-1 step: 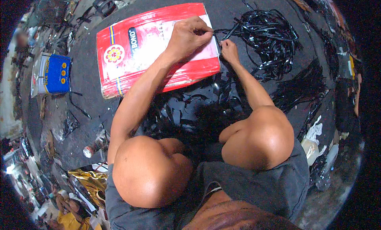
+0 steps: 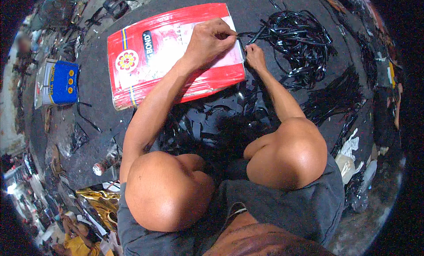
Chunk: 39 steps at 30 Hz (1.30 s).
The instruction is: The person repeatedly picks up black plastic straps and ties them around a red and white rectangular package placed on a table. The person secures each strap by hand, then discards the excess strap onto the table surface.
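Note:
A flat red-and-white panel (image 2: pixel 154 86) with a flower emblem lies in front of me, its edges worn. My left hand (image 2: pixel 211 38) rests over its right part, fingers pinched on a thin black strip (image 2: pixel 245 34) that leads right toward a tangled heap of shiny black strips (image 2: pixel 302 46). Just off the panel's right edge, my right hand (image 2: pixel 255 57) is closed, thumb and fingers together, next to a dark narrow piece along that edge. What the right hand grips is too small to make out.
Black scraps (image 2: pixel 207 119) litter the ground between my knees and the panel. A bundle of thin black strips (image 2: pixel 335 94) lies to the right. At the left stands a blue-and-white container (image 2: pixel 65 83); nearer is a clear bottle (image 2: pixel 104 166). Another person (image 2: pixel 79 238) shows at lower left.

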Tool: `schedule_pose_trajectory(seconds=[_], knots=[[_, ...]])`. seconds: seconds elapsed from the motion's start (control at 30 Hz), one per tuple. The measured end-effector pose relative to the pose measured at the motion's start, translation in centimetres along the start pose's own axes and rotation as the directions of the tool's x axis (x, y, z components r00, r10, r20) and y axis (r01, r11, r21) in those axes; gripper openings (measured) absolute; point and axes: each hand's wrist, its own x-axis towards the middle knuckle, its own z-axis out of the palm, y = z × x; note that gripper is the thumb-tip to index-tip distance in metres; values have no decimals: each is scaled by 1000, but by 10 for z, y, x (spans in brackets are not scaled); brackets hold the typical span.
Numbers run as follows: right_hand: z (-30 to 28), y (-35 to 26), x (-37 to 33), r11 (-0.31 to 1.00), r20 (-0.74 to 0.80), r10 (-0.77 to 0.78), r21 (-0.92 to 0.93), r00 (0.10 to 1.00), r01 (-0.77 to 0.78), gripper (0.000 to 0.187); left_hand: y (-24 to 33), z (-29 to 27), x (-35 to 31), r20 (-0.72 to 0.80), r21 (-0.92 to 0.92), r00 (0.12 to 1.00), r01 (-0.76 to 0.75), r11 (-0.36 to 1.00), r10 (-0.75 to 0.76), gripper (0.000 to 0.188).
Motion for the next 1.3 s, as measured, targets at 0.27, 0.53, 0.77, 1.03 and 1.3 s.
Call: schedule_pose_trajectory(seconds=[0.27, 0.53, 0.77, 1.03, 1.3], knots=[[0, -12, -1, 963, -58, -145, -238, 988, 128, 33, -5, -11, -3, 194, 186, 917, -383, 905, 349, 20], [-27, -11, -9, 862, 36, 23, -506, 999, -2, 29, 3, -4, -7, 380, 317, 812, -564, 763, 442, 31], [-97, -16, 23, 993, -195, -75, -106, 978, 55, 29, 58, 51, -141, 496, -198, 839, -141, 970, 223, 35], [-230, -174, -7, 821, -676, -317, 156, 666, 549, 10, 66, 37, -134, 659, -57, 742, 213, 975, -124, 9], [-205, -199, -101, 910, 849, -396, 313, 350, 270, 33, 67, 49, -157, 726, 205, 687, -201, 958, -11, 59]])
